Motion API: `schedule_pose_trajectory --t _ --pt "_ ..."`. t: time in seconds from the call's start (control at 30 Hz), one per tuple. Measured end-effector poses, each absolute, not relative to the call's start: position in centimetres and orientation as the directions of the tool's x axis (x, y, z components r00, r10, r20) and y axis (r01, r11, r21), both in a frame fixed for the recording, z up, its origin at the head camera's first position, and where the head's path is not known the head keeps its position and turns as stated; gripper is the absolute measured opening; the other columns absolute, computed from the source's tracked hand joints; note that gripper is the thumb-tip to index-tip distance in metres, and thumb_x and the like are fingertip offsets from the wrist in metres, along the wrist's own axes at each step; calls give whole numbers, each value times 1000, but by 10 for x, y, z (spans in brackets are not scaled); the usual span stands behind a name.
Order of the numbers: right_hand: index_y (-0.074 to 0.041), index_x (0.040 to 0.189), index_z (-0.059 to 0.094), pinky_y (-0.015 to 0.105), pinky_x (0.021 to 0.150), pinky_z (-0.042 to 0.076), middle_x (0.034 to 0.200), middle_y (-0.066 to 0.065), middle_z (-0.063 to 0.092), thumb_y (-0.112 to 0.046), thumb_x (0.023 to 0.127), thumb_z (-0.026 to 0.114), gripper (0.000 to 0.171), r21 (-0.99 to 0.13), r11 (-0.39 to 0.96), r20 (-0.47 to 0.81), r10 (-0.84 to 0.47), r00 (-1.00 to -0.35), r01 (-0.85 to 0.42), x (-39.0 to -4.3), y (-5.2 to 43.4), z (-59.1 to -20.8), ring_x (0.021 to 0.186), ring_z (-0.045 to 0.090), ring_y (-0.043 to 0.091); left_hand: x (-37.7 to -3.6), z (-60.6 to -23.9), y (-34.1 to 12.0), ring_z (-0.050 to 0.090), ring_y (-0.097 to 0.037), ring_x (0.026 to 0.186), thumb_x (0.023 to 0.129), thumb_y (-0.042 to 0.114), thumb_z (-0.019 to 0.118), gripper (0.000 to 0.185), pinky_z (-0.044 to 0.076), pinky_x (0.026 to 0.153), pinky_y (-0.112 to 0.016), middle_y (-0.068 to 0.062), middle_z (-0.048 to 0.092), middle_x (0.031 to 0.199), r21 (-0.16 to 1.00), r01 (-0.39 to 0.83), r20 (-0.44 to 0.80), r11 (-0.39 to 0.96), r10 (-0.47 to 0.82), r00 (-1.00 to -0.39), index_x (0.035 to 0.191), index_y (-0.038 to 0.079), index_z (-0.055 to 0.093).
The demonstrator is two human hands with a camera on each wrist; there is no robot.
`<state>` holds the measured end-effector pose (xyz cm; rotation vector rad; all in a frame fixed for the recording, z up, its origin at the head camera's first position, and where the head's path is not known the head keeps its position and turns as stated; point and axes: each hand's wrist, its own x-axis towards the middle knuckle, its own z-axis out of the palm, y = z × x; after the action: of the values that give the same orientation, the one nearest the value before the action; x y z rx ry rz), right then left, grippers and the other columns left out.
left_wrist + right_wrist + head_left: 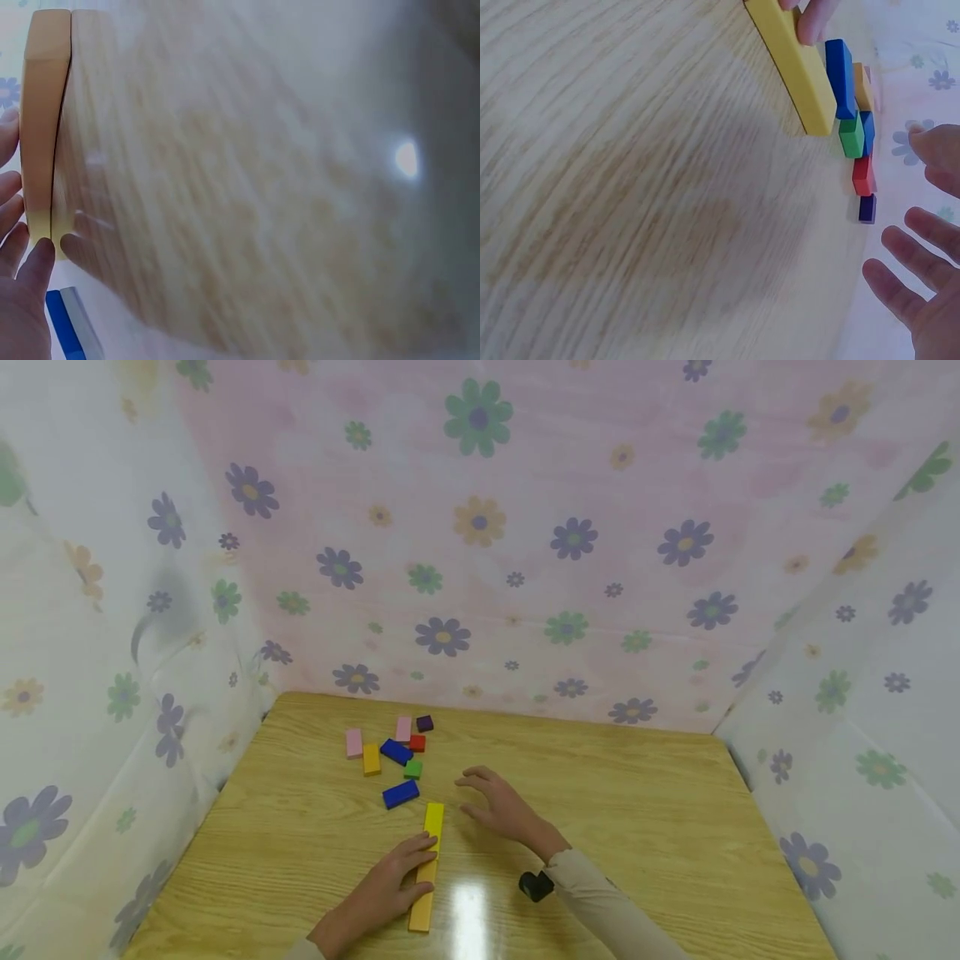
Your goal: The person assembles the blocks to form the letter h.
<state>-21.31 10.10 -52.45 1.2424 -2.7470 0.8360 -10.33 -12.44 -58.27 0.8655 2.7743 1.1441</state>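
A long yellow block point(433, 818) and a long orange block point(422, 906) lie end to end in a line on the table. My left hand point(386, 881) rests across them, its fingers laid loosely over the place where they meet. In the left wrist view, fingertips touch the orange block point(43, 112) along its length. To the right of the yellow block, my right hand point(502, 806) hovers with fingers spread and holds nothing. The right wrist view shows it apart from the yellow block point(799, 75), on which a left fingertip rests.
Beyond the line lie two blue blocks point(401, 793), a green block point(412, 769), a red block point(417, 743), a purple block point(425, 723), another orange block point(371, 760) and two pink blocks point(354, 743). A black object point(536, 886) shows beside my right sleeve. Flowered cloth point(517, 668) borders the table.
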Motion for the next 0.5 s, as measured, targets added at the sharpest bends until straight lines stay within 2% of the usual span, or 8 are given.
schedule_pose_trajectory --t 0.23,0.5 --pt "-11 121 51 35 88 43 124 5 44 -21 85 59 37 -463 525 237 -703 -671 -714 -218 90 -518 112 45 19 -103 -583 -125 30 -21 126 83 30 60 43 36 95 -43 1 35 137 657 480 181 581 497 -849 122 12 52" --pt "-13 118 53 34 88 43 121 6 46 -19 85 59 34 -493 495 239 -713 -659 -715 -227 79 -516 109 46 17 -104 -585 -124 32 -22 125 84 28 60 42 37 93 -44 -2 37 136 658 508 221 556 502 -836 121 10 52"
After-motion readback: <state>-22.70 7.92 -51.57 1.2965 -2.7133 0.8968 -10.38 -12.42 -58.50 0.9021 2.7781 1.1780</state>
